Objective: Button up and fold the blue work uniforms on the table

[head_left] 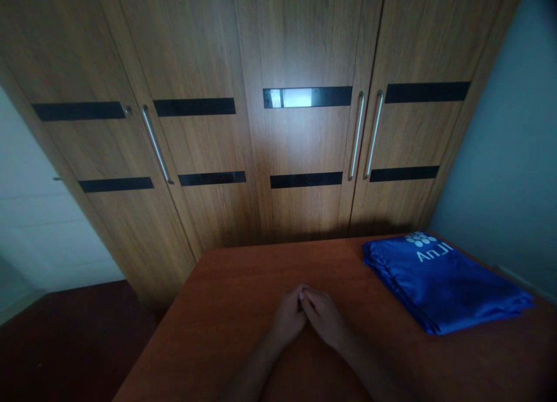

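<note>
We clasp our left hand (289, 318) and right hand (325, 318) together; the blue satiny cloth (452, 292) (white-printed) already lies folded.

Through the head camera, I see my two arms come up from the bottom of the view. My left forearm (255, 364) leans in to the right, and my right forearm (372, 364) leans in to the left, so they make a pointy roof shape. My left hand (290, 316) and my right hand (324, 316) touch in the middle, with the fingers (312, 293) together at the top. My wrists are apart, with a gap between them. Both hands are bare. It is too dim and blurry for me to tell how the fingers fit together.
</note>
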{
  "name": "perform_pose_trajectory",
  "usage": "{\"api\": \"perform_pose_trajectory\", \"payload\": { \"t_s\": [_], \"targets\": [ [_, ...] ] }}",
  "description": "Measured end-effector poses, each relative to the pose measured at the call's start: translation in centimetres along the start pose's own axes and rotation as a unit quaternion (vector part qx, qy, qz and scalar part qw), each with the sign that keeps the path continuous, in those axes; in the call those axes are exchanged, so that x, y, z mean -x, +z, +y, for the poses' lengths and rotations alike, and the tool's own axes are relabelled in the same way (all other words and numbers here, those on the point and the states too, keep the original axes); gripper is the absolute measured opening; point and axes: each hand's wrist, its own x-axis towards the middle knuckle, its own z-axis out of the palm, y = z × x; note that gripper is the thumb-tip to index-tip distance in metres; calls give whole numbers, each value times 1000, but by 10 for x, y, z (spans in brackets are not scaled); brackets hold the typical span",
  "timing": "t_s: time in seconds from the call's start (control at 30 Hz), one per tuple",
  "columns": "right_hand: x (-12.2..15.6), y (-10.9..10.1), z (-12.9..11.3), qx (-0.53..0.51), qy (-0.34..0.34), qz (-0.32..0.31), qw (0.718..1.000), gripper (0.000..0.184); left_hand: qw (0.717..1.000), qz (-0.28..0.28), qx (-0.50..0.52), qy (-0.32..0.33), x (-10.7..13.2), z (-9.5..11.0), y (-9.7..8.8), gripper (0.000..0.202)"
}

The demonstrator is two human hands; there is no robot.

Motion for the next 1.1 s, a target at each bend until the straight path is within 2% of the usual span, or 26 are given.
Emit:
{"api": "perform_pose_trajectory", "payload": {
  "t_s": [1.1],
  "targets": [
    [0, -2, -1, 14, -3, -6, 1000, 38, 1000, 3, -9, 3, 1, -2, -1, 29]
  ]
}}
